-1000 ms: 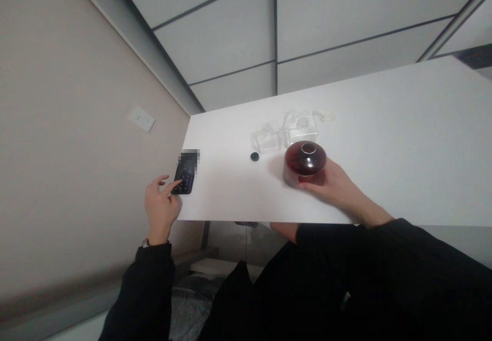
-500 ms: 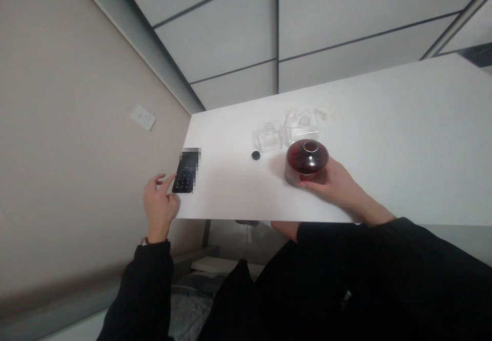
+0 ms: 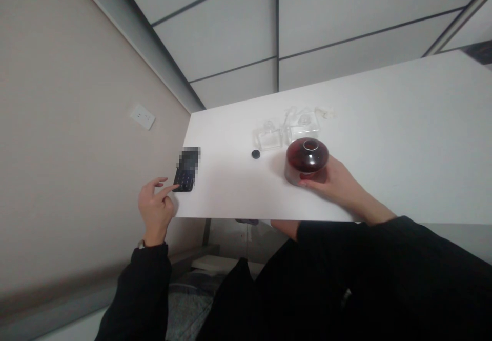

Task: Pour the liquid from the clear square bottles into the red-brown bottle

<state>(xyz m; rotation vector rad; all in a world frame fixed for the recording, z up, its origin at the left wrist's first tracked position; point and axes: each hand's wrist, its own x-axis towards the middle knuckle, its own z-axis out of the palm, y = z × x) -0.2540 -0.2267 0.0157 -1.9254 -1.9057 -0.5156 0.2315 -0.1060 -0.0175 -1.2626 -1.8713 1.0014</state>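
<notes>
1. The right hand [image 3: 334, 184] is closed against the near side of a squat, round, dark red glass bottle [image 3: 306, 156], its fingers pressed to the glass. The bottle sits upright on the table, inside that grasp.
2. The left hand [image 3: 156, 210] grips nothing. Its index finger is stretched out, with the tip at the lower edge of a black smartphone [image 3: 184, 179] lying flat, its upper part pixelated.
3. Two clear, square glass bottles [image 3: 271, 138] stand just beyond the red bottle, and a small, round black cap [image 3: 255, 154] lies near them on a white rectangular table [image 3: 403, 110].
</notes>
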